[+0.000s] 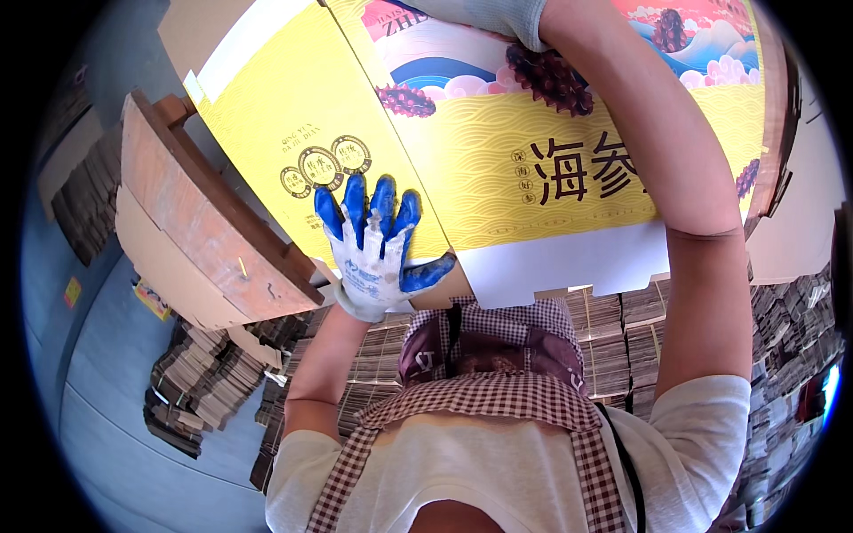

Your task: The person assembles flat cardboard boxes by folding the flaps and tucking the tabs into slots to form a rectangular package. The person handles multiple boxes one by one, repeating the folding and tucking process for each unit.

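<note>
yellow printed carton sheet (498,169) fills the upper middle of the head view, lying flat and unfolded on a wooden work table (191,222). its near edge is a white flap (569,262) that hangs over the table edge just above the person's checked apron (480,391). the left edge of the sheet runs slanted, with bare brown card (191,27) beyond it at the top left.

the left hand (373,244), in a white glove with blue coated fingers, lies flat on the lower left part of the sheet with the fingers spread apart, pressing and not gripping. the right hand (489,13) reaches far over the sheet to the upper rim of the picture; only the grey glove cuff shows, so i cannot tell if this hand is open or closed.

open room is small: the table edge is close to the body, and the grey floor (115,391) is free only at the lower left. many stacks of flat brown cardboard pieces (622,338) stand below the table, from left to right, too many to count. one sheet, two hands, one table are seen.
</note>
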The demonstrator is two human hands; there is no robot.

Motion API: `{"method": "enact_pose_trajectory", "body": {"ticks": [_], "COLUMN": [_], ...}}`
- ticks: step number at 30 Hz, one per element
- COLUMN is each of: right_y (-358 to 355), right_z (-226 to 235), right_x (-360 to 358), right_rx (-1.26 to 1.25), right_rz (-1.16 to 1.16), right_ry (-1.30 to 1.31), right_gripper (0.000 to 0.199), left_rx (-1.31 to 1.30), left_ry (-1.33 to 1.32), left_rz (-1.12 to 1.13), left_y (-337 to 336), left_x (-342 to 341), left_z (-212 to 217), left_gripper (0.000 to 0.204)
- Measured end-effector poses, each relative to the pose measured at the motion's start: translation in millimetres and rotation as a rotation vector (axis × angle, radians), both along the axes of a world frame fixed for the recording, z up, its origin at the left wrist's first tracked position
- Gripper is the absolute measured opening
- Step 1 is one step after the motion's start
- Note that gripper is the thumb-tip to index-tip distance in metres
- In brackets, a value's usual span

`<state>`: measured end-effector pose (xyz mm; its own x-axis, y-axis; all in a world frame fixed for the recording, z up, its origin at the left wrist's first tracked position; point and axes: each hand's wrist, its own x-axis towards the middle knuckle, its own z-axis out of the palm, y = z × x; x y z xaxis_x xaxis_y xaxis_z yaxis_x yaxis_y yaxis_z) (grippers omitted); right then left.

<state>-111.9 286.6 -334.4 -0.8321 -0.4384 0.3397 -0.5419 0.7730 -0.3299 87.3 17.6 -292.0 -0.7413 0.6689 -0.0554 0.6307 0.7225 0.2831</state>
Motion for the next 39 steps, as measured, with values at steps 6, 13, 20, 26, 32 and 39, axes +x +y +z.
{"method": "enact_pose_trajectory", "body": {"ticks": [6,13,20,26,32,39], "right_y": [-4,-2,0,1,0,-2], "right_z": [2,7,11,27,31,39], "right_x": [1,1,2,-3,-2,-5], "right_rx": [0.006,-0.005,-0.057,-0.069,-0.061,-0.050], "right_rz": [-0.007,-0.009,0.011,-0.039,-0.072,-0.064], "right_ry": [0.015,-0.036,-0.068,-0.116,-0.086,-0.164], "right_gripper": [0.063,0.063,0.060,0.055,0.054,0.053], "left_rx": [-0.021,-0.044,-0.111,-0.120,-0.025,-0.102], "left_ry": [0.036,0.048,-0.008,-0.080,0.067,0.297], "left_rz": [-0.011,-0.013,0.006,0.055,0.226,0.429], "left_y": [-2,2,-2,0,19,33], "left_x": [4,3,5,-4,-11,-86], "left_z": [-1,-1,2,10,4,-4], "left_gripper": [0.081,0.081,0.082,0.095,0.072,0.067]}}
